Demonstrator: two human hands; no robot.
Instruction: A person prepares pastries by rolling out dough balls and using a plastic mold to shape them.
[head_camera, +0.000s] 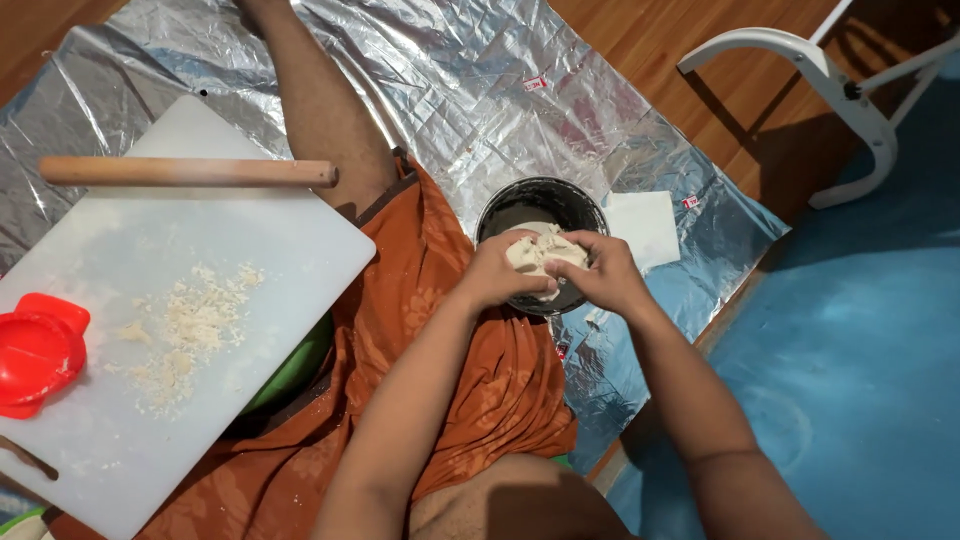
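A: Where's the dough?

B: Centre of the frame. The dough lump (545, 255) sits over the dark bowl (541, 205), with the left hand (493, 272) and right hand (608, 275) both clenched around it.

A: Any risk?

B: I'd judge a piece could tear off and drop past the rim onto the foil sheet (470, 90) or orange cloth (440, 330) if the fingers pull unevenly.

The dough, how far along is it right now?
Done: the dough is already one pale lump, and the white board bears scattered crumbs. In hand: left hand and right hand press it over the dark bowl. Left: the rolling pin and red mould lie unused.
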